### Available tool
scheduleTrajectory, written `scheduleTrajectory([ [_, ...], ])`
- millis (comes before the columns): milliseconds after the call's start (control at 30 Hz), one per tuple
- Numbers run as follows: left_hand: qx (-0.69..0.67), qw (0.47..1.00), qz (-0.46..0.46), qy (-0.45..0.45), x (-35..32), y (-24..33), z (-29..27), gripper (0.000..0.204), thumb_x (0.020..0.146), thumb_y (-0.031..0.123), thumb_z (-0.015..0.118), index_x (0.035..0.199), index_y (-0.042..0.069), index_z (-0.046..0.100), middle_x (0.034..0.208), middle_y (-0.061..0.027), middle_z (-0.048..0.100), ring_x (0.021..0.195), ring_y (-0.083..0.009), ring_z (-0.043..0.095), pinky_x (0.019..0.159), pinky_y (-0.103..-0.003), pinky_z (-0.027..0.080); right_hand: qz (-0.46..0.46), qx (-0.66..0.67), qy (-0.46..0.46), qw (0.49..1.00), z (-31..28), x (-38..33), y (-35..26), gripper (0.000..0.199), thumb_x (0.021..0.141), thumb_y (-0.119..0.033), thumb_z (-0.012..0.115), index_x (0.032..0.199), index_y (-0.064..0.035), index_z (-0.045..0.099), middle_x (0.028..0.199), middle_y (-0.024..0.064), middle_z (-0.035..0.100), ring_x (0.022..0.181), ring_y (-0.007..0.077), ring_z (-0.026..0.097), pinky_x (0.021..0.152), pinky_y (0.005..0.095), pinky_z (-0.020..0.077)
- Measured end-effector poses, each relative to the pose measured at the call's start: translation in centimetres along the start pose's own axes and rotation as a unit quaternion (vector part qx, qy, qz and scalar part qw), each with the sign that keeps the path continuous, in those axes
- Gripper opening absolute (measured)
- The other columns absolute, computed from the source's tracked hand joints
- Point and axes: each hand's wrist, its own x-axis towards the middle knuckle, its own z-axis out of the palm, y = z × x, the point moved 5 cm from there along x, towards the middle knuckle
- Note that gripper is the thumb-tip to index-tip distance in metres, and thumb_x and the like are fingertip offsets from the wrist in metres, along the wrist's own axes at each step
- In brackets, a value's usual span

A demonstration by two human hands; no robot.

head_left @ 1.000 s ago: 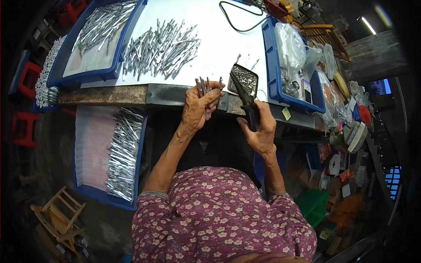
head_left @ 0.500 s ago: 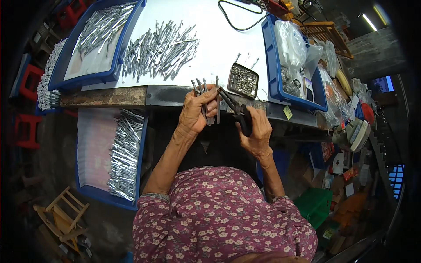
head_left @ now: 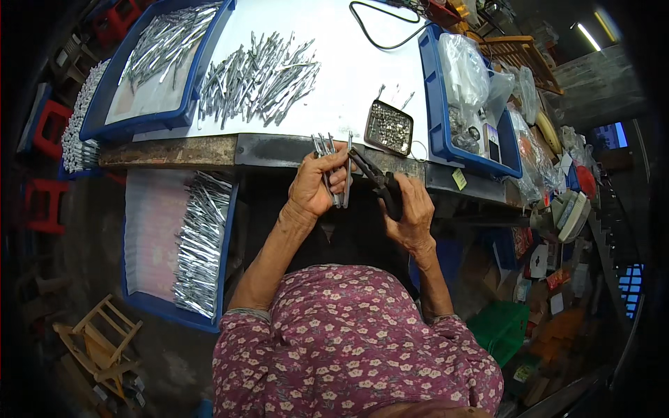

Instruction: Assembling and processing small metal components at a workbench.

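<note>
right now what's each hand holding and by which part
Left hand grips a bundle of thin metal pieces by their lower ends; right hand holds dark pliers by the handles.

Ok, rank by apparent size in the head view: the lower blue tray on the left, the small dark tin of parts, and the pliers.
Largest to smallest:
1. Lower blue tray, by far.
2. Dark tin and pliers: they look about alike, and the right hand hides part of the pliers, so I won't rank them.

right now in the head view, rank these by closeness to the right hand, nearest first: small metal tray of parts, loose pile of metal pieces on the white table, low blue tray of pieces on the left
1. Small metal tray, just above the right hand at the table edge.
2. Loose pile of metal pieces, up and left on the white table.
3. Low blue tray, far left, below the table edge.
</note>
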Motion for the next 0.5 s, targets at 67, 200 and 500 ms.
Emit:
scheduleTrajectory([
  [67,0.001,1.0,-0.001,0.002,-0.2,-0.1,0.2,0.012,0.085,0.005,0.05,0.097,0.002,0.05,0.073,-0.0087,0.053,0.044,-0.0054,0.037,0.039,-0.018,0.03,0.009,0.001,-0.01,1.0,0.1,-0.2,0.0,0.049,0.062,-0.002,0.067,0.106,0.0008,0.047,0.084,0.0158,0.051,0.074,0.0325,0.053,0.065,0.037,0.0436],
  [200,0.032,0.998,0.042,0.02,-0.7,-0.1,1.3,0.011,0.084,0.003,0.052,0.095,0.003,0.051,0.069,-0.0071,0.052,0.044,-0.005,0.038,0.039,-0.018,0.03,0.024,0.035,-0.01,0.999,0.2,-0.4,-0.3,0.049,0.062,-0.003,0.069,0.106,-0.0003,0.048,0.083,0.0165,0.051,0.073,0.0337,0.053,0.064,0.0361,0.043],
  [500,0.387,0.859,0.314,0.121,-2.1,0.8,2.8,0.009,0.082,0.007,0.058,0.081,0.003,0.049,0.061,-0.0017,0.048,0.05,-0.0111,0.047,0.044,-0.023,0.037,0.336,0.439,-0.213,0.806,0.7,-0.9,-1.1,0.035,0.065,-0.016,0.069,0.093,-0.0011,0.055,0.07,-0.0007,0.046,0.064,0.0074,0.043,0.058,0.0224,0.0379],
])
